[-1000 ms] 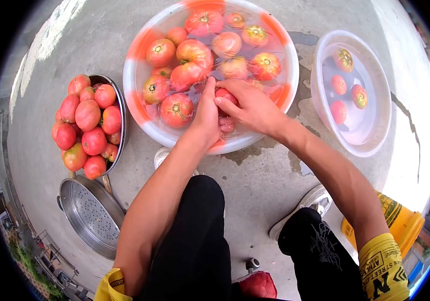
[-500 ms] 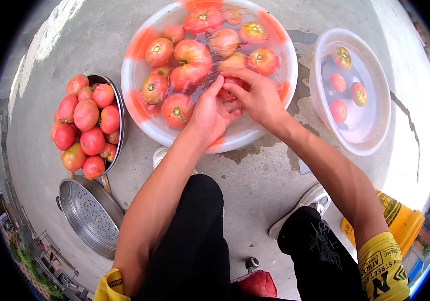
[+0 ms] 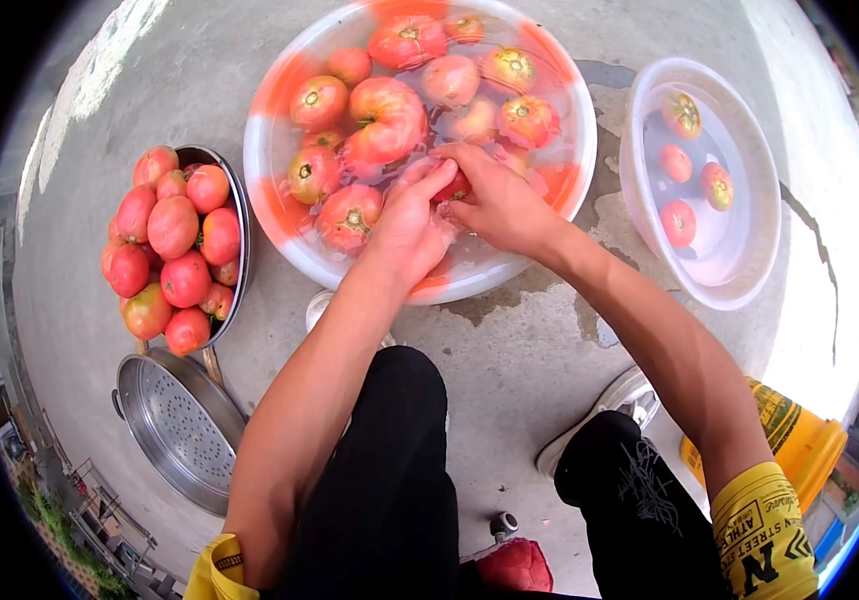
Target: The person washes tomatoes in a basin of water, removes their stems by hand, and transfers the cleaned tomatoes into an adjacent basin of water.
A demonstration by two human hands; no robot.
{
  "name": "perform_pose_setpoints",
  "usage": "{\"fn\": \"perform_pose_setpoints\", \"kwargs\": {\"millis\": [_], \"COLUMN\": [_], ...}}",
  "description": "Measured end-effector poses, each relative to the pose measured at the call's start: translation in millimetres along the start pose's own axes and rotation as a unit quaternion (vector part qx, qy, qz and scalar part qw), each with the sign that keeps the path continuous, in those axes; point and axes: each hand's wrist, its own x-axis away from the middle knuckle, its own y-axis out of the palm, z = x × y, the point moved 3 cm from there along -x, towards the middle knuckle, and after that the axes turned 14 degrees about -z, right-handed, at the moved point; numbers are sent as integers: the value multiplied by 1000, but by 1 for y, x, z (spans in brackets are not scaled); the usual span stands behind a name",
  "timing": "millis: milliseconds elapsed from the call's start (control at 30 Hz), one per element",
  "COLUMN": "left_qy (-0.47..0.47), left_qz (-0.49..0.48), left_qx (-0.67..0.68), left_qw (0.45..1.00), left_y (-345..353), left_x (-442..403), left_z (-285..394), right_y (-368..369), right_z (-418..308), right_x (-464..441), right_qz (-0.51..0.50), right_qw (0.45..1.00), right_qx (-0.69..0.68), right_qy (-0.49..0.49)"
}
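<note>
A large basin [image 3: 269, 190] with a white and orange rim holds water and several red tomatoes. At its near side my left hand [image 3: 412, 222] and my right hand [image 3: 499, 198] come together at the water, closed around one red tomato [image 3: 456, 187]. Most of that tomato is hidden by my fingers. Left of my hands floats a large tomato [image 3: 351, 215], and a bigger, folded one [image 3: 387, 120] lies beyond it. A yellowish-red tomato [image 3: 527, 122] floats just past my right hand.
On the left, a dark-rimmed bowl [image 3: 241, 262] is heaped with tomatoes, with a perforated metal steamer pan [image 3: 184, 425] below it. At the right stand a white oval basin [image 3: 771, 215] with water and several tomatoes, and a yellow bucket [image 3: 809, 450].
Both hands have shifted slightly around the tomato between them, turning it at the water's surface. My left fingers, spread apart half a second ago, are now lower in the water. Floating tomatoes have drifted a little.
</note>
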Motion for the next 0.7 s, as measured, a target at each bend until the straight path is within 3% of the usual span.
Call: {"fn": "perform_pose_setpoints", "kwargs": {"millis": [33,100,167,233,333,433,500,600,700], "left_qy": [-12,-23,-85,-106,-110,-74,26,26,48], "left_qz": [36,72,147,127,175,146,150,106,118], "left_qx": [-33,-65,-182,-194,-181,-196,-34,-87,-57], "left_qw": [999,995,968,967,962,967,988,990,990], "left_y": [-1,4,11,-3,-11,-9,-11,-10,-5], "left_x": [1,3,7,6,8,8,1,1,4], "left_z": [0,2,2,-3,-4,-2,-6,-2,5], "right_y": [-7,-15,-12,-3,1,1,-1,-3,-2], "right_z": [-12,-24,-13,-2,-5,-19,-23,-16,-12], "right_x": [0,3,1,2,2,9,13,11,10], "right_qz": [0,-79,-80,-80,-33,26,41,20,22], "right_qw": [1000,987,988,987,997,996,984,989,988], "right_qx": [0,-58,-29,1,35,79,174,107,115], "right_qy": [0,126,131,136,61,12,27,95,96]}}
